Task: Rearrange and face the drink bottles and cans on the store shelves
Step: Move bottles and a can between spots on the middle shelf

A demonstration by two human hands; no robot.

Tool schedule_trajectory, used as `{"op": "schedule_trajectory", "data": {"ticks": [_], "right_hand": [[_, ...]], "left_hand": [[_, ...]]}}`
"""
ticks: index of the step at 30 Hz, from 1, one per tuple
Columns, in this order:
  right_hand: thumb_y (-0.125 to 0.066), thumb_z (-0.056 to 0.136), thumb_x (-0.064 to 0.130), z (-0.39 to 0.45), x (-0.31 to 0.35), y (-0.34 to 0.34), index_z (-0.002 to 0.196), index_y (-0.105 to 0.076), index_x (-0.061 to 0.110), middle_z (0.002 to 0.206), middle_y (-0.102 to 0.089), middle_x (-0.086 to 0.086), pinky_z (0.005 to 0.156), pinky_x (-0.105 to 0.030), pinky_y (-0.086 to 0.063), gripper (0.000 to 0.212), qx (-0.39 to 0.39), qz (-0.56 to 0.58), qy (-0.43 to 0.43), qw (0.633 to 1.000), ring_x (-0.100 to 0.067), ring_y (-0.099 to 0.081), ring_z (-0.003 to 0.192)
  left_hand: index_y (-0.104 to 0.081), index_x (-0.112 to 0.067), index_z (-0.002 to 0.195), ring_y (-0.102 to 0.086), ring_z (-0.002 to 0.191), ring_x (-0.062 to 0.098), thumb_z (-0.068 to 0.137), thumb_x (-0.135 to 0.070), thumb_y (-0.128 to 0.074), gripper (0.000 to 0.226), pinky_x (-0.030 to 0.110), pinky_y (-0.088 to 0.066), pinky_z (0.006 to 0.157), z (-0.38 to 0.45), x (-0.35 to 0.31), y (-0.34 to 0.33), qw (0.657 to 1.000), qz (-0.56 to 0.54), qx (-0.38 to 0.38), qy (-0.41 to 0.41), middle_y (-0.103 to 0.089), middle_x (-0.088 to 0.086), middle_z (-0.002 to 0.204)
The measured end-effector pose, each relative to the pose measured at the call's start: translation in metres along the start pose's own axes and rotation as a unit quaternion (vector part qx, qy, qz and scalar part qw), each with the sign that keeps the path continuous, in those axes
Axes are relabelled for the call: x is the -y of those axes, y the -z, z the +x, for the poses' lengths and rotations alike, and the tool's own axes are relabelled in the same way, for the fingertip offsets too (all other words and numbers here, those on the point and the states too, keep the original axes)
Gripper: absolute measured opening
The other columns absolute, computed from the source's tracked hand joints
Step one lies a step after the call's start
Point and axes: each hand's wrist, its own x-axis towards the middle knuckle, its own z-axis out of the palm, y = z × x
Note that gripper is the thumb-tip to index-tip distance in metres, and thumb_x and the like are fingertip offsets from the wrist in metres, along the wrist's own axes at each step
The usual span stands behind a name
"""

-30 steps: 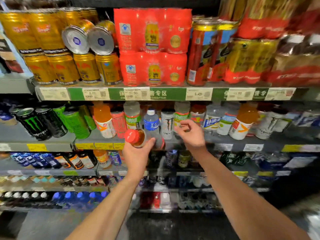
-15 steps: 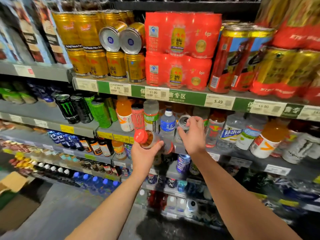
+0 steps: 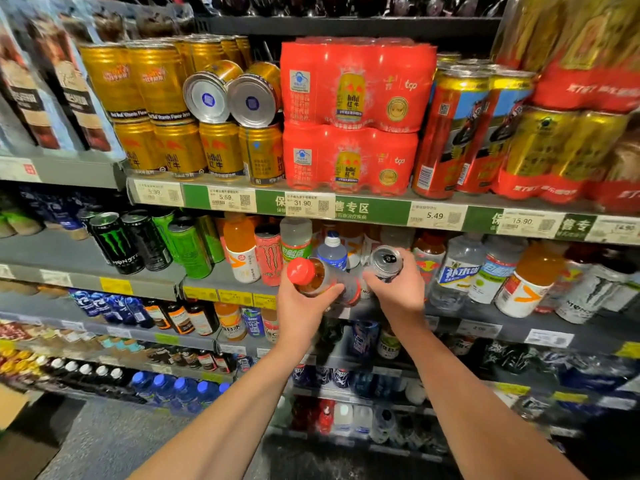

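My left hand [image 3: 304, 308] grips a red-capped bottle [image 3: 313, 277] of amber drink, tilted with its cap pointing toward me, in front of the second shelf [image 3: 214, 282]. Just to its right, my right hand [image 3: 396, 292] holds a silver can [image 3: 385, 263] by its body, top tilted toward me, pulled out from the row. Behind them stand a blue-capped bottle [image 3: 332, 252], a pink Monster can [image 3: 270, 254] and an orange drink bottle [image 3: 240, 249].
Gold cans [image 3: 180, 150], two lying on their sides [image 3: 232, 97], and red multipacks [image 3: 353, 112] fill the top shelf. Black and green Monster cans [image 3: 138, 242] stand left; clear and orange bottles [image 3: 502, 275] right. Lower shelves hold more bottles. A cardboard box [image 3: 14, 431] sits on the floor at left.
My right hand closed on the silver can and drew it out from the shelf row. The view has shifted, and my left hand keeps the red-capped bottle.
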Motion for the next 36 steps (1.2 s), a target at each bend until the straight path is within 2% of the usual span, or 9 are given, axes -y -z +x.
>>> {"op": "schedule_trajectory", "data": {"ticks": [5,8,11,16,21,24,28,32,36], "right_hand": [[-0.087,0.072,0.014,-0.017,-0.014,0.030,0.109,-0.055,0.043,0.103,-0.068,0.001,0.082,-0.021,-0.052,0.057,-0.083,0.083,0.017,0.993,-0.011,-0.066,0.094],[-0.091,0.068,0.024,-0.017,-0.024,0.047,0.118,-0.056,0.019,0.101,-0.069,0.004,0.080,-0.024,-0.054,0.061,-0.085,0.089,0.004,0.992,-0.012,-0.067,0.091],[-0.092,0.063,0.035,-0.018,-0.032,0.059,0.116,-0.055,0.019,0.097,-0.066,0.008,0.080,-0.028,-0.053,0.066,-0.090,0.111,0.008,0.990,-0.012,-0.066,0.088],[-0.088,0.068,0.017,-0.014,-0.045,0.070,0.111,-0.054,0.030,0.097,-0.070,-0.002,0.081,-0.052,-0.056,0.056,-0.063,0.143,-0.011,0.988,-0.024,-0.069,0.087],[-0.090,0.065,0.013,-0.009,-0.048,0.076,0.102,-0.054,0.044,0.090,-0.069,0.020,0.080,-0.033,-0.055,0.061,-0.045,0.119,-0.023,0.992,0.001,-0.066,0.083],[-0.091,0.066,0.015,-0.006,-0.055,0.077,0.119,-0.054,0.026,0.098,-0.070,0.011,0.084,-0.040,-0.056,0.066,-0.013,0.103,-0.009,0.995,-0.013,-0.069,0.091],[-0.093,0.064,0.010,-0.008,-0.060,0.077,0.126,-0.052,0.009,0.105,-0.069,-0.002,0.087,-0.039,-0.055,0.073,-0.009,0.087,0.026,0.996,-0.021,-0.068,0.095],[-0.094,0.063,0.010,-0.011,-0.061,0.073,0.125,-0.053,0.009,0.103,-0.068,-0.004,0.077,-0.018,-0.049,0.075,-0.001,0.070,0.047,0.996,-0.019,-0.064,0.081],[-0.094,0.062,0.026,-0.015,-0.053,0.064,0.125,-0.051,0.014,0.110,-0.068,-0.007,0.089,-0.022,-0.050,0.078,0.019,0.084,0.040,0.995,-0.021,-0.067,0.096]], "left_hand": [[-0.059,-0.033,0.105,-0.064,0.083,-0.008,0.064,-0.025,-0.095,0.056,0.010,-0.047,0.079,0.003,-0.006,-0.027,1.000,0.024,0.003,-0.007,-0.069,-0.016,0.092],[-0.056,-0.033,0.107,-0.064,0.093,0.007,0.063,-0.029,-0.095,0.058,0.022,-0.048,0.086,0.009,-0.005,-0.047,0.998,0.068,-0.005,-0.010,-0.067,-0.009,0.100],[-0.053,-0.032,0.106,-0.057,0.099,0.013,0.065,-0.030,-0.093,0.058,0.024,-0.042,0.085,0.014,-0.008,-0.065,0.993,0.117,-0.016,-0.022,-0.060,-0.006,0.106],[-0.054,-0.024,0.126,-0.056,0.105,0.014,0.070,-0.029,-0.090,0.066,0.025,-0.040,0.086,0.016,-0.016,-0.090,0.985,0.173,-0.010,-0.017,-0.059,-0.009,0.110],[-0.047,-0.026,0.113,-0.064,0.095,0.019,0.068,-0.033,-0.090,0.063,0.029,-0.048,0.075,0.018,-0.020,-0.107,0.973,0.230,-0.014,-0.029,-0.068,-0.005,0.103],[-0.048,-0.023,0.103,-0.063,0.096,0.022,0.067,-0.037,-0.090,0.058,0.038,-0.053,0.076,0.025,-0.021,-0.114,0.961,0.275,-0.008,-0.040,-0.064,-0.004,0.100],[-0.051,-0.017,0.112,-0.060,0.104,0.026,0.069,-0.041,-0.088,0.061,0.042,-0.054,0.081,0.029,-0.021,-0.117,0.947,0.317,-0.011,-0.049,-0.059,0.002,0.111],[-0.049,-0.018,0.128,-0.058,0.112,0.022,0.076,-0.032,-0.082,0.063,0.039,-0.053,0.084,0.021,-0.017,-0.109,0.955,0.292,0.001,-0.056,-0.056,0.000,0.123],[-0.054,-0.020,0.128,-0.056,0.103,0.001,0.079,-0.007,-0.071,0.054,0.017,-0.042,0.087,-0.008,-0.018,-0.087,0.986,0.150,0.034,-0.067,-0.058,-0.009,0.116]]}}
